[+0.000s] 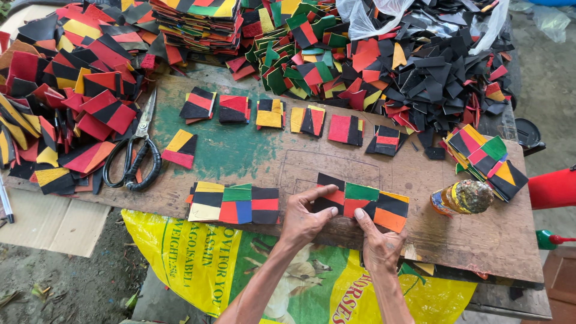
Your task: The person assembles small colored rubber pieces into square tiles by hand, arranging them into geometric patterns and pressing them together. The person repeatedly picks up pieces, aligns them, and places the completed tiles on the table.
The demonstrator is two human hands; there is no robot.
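Worn wooden tabletop [336,162] carries heaps of coloured patches. At lower centre lies a joined patch strip [365,203]. Left hand [304,217] presses its left end with flat fingers; right hand [378,243] pins its lower edge, neither clenched. Judgement: align edges squarely, press evenly. Glue bottle [462,197] lies right; scissors [135,153] at left.

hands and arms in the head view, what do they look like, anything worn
Both forearms are bare as far as the frame shows: no sleeves, gloves, watch or bands. The left hand and right hand are lean, with short pale fingernails. No rings are visible.
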